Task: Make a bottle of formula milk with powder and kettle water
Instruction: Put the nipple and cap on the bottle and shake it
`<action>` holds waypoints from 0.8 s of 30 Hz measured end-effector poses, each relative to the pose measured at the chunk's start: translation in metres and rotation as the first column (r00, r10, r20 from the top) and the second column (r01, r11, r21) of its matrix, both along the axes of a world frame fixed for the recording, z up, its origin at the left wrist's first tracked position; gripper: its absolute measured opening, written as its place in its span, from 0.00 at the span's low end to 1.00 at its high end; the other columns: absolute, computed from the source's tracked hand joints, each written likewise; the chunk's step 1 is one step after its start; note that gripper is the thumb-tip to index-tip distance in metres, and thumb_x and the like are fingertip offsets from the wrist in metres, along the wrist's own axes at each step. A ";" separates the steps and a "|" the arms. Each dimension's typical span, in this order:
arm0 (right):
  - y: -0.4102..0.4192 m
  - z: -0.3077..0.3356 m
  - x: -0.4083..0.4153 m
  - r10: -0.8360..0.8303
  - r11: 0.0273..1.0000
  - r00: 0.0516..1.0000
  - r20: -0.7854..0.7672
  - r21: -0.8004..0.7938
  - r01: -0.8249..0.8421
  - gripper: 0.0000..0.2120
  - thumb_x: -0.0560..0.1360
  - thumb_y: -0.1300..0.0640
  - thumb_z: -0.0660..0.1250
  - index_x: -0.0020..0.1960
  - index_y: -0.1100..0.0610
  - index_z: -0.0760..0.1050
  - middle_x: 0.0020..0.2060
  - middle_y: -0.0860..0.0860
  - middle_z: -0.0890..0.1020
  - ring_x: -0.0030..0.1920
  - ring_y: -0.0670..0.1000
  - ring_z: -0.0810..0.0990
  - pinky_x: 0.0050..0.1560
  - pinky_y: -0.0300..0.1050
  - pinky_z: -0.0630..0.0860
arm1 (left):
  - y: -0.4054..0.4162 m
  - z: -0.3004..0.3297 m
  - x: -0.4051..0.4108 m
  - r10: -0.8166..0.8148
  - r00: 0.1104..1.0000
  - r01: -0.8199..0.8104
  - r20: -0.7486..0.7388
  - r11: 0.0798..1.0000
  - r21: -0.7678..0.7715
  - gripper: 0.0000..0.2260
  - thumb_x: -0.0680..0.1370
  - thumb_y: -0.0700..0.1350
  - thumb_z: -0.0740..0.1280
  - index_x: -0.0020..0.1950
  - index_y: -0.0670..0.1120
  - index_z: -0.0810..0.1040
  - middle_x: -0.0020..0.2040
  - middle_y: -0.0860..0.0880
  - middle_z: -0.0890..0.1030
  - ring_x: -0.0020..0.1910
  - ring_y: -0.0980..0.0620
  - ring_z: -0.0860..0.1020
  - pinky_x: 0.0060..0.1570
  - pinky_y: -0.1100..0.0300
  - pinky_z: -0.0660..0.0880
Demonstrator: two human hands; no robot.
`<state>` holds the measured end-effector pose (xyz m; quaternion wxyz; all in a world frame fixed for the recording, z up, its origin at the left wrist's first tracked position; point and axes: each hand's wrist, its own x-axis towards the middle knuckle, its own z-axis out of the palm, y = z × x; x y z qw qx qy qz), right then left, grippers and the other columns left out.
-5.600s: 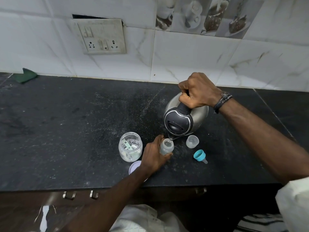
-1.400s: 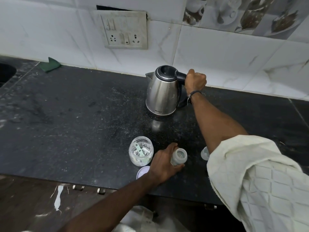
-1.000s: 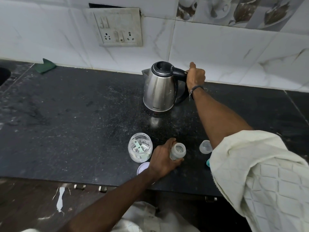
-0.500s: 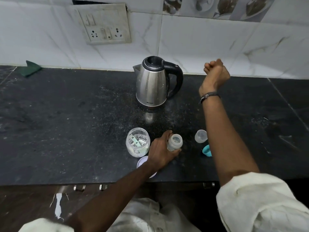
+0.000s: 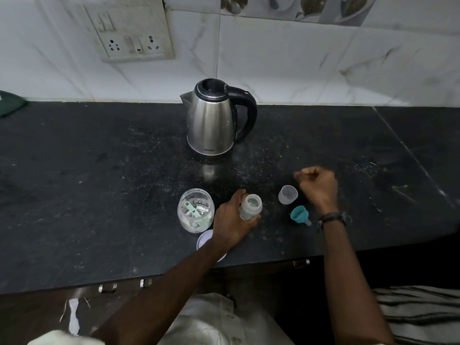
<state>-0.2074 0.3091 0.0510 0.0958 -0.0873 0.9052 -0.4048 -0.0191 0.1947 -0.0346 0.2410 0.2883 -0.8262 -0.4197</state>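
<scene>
A small clear baby bottle (image 5: 251, 206) stands open on the black counter (image 5: 99, 195), and my left hand (image 5: 231, 221) grips its side. My right hand (image 5: 317, 186) hovers loosely curled and empty just right of a clear bottle cap (image 5: 288, 194). In front of that cap lies the teal teat ring (image 5: 300, 214). Left of the bottle is a glass powder jar (image 5: 196, 210) with a pale green scoop inside. The steel kettle (image 5: 211, 120) with a black handle stands upright at the back, near the wall.
The jar's white lid (image 5: 204, 239) lies at the counter's front edge, partly under my left wrist. A socket plate (image 5: 132, 33) is on the tiled wall. A green cloth (image 5: 10, 103) sits at the far left. Drawer handles (image 5: 107, 287) show below the edge.
My right hand has let go of the kettle's handle and come down toward the clear cap. The kettle stays upright at the back. My left hand still holds the bottle.
</scene>
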 end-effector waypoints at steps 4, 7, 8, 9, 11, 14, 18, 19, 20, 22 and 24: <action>0.037 -0.013 0.017 0.131 0.941 0.986 0.107 0.298 -0.157 0.29 0.64 0.43 0.79 0.60 0.53 0.77 0.54 0.52 0.83 0.56 0.55 0.81 0.59 0.57 0.76 | 0.000 0.000 0.000 0.000 1.000 0.000 0.001 1.000 -0.004 0.36 0.66 0.59 0.73 0.70 0.48 0.70 0.54 0.51 0.84 0.51 0.48 0.83 0.49 0.60 0.75; 0.051 -0.021 0.027 0.195 0.866 0.968 0.156 0.435 -0.245 0.43 0.61 0.44 0.82 0.70 0.55 0.69 0.63 0.54 0.79 0.64 0.59 0.76 0.66 0.62 0.69 | -0.001 -0.001 -0.001 -0.009 1.000 0.009 0.004 1.000 -0.006 0.34 0.67 0.58 0.75 0.69 0.48 0.70 0.54 0.50 0.84 0.51 0.48 0.83 0.50 0.53 0.79; 0.053 -0.024 0.030 0.204 0.853 0.968 0.146 0.460 -0.249 0.43 0.60 0.45 0.82 0.69 0.54 0.68 0.63 0.54 0.79 0.64 0.59 0.75 0.66 0.63 0.67 | -0.001 -0.002 -0.001 -0.011 1.000 0.011 0.004 1.000 -0.007 0.34 0.67 0.57 0.76 0.69 0.48 0.70 0.54 0.50 0.84 0.51 0.48 0.83 0.50 0.52 0.79; 0.054 -0.027 0.033 0.205 0.845 0.970 0.129 0.477 -0.242 0.41 0.60 0.46 0.82 0.68 0.53 0.69 0.62 0.54 0.79 0.64 0.59 0.75 0.67 0.62 0.66 | -0.001 -0.002 0.000 -0.009 1.000 0.009 0.004 1.000 -0.007 0.34 0.67 0.56 0.76 0.69 0.48 0.70 0.54 0.50 0.84 0.51 0.48 0.83 0.51 0.52 0.79; 0.053 -0.031 0.039 0.184 0.835 0.979 0.094 0.510 -0.206 0.36 0.62 0.48 0.81 0.66 0.51 0.70 0.59 0.52 0.81 0.63 0.58 0.76 0.67 0.60 0.63 | -0.001 -0.002 0.000 -0.004 1.000 0.004 0.005 1.000 -0.007 0.33 0.67 0.56 0.77 0.69 0.48 0.71 0.54 0.50 0.84 0.51 0.48 0.83 0.51 0.53 0.79; 0.051 -0.033 0.044 0.136 0.845 0.990 0.041 0.516 -0.138 0.26 0.65 0.50 0.79 0.60 0.48 0.74 0.54 0.51 0.82 0.59 0.57 0.78 0.65 0.59 0.61 | 0.000 -0.001 0.000 -0.009 1.000 0.009 0.014 1.000 -0.002 0.32 0.68 0.56 0.76 0.68 0.49 0.71 0.54 0.51 0.84 0.50 0.50 0.83 0.50 0.52 0.79; 0.052 -0.033 0.047 0.147 0.871 0.989 -0.003 0.474 -0.128 0.21 0.64 0.48 0.79 0.55 0.47 0.78 0.50 0.49 0.83 0.55 0.56 0.80 0.61 0.56 0.67 | 0.000 0.000 0.001 -0.008 1.000 0.008 0.017 1.000 -0.001 0.31 0.68 0.56 0.76 0.67 0.49 0.71 0.53 0.52 0.84 0.50 0.51 0.83 0.50 0.52 0.79; 0.053 -0.032 0.047 0.161 0.882 0.987 0.008 0.448 -0.147 0.22 0.64 0.48 0.79 0.55 0.48 0.78 0.50 0.50 0.83 0.54 0.56 0.80 0.59 0.55 0.71 | 0.000 0.000 0.000 -0.008 1.000 0.008 0.016 1.000 -0.003 0.32 0.68 0.56 0.76 0.68 0.49 0.71 0.53 0.52 0.84 0.50 0.50 0.83 0.50 0.52 0.79; 0.054 -0.030 0.047 0.176 0.899 0.984 0.023 0.404 -0.170 0.23 0.63 0.48 0.80 0.55 0.49 0.78 0.49 0.50 0.83 0.52 0.55 0.81 0.56 0.54 0.74 | 0.000 0.000 0.000 -0.007 1.000 0.007 0.016 1.000 -0.005 0.32 0.68 0.56 0.76 0.68 0.48 0.71 0.54 0.51 0.84 0.51 0.50 0.83 0.50 0.51 0.79; 0.053 -0.024 0.049 0.204 0.940 0.978 0.040 0.272 -0.207 0.22 0.63 0.51 0.81 0.53 0.51 0.79 0.47 0.50 0.83 0.49 0.53 0.82 0.49 0.49 0.78 | 0.000 0.000 0.000 -0.001 1.000 0.001 0.017 1.000 -0.005 0.33 0.68 0.56 0.77 0.69 0.48 0.70 0.54 0.50 0.84 0.51 0.49 0.83 0.51 0.51 0.79; 0.048 -0.015 0.052 0.241 0.953 0.970 0.028 0.184 -0.241 0.21 0.63 0.53 0.82 0.53 0.52 0.80 0.45 0.49 0.83 0.47 0.51 0.82 0.46 0.46 0.79 | 0.000 -0.001 0.000 0.004 1.000 -0.004 0.014 1.000 -0.012 0.34 0.67 0.56 0.77 0.70 0.48 0.70 0.55 0.50 0.84 0.52 0.48 0.83 0.52 0.52 0.79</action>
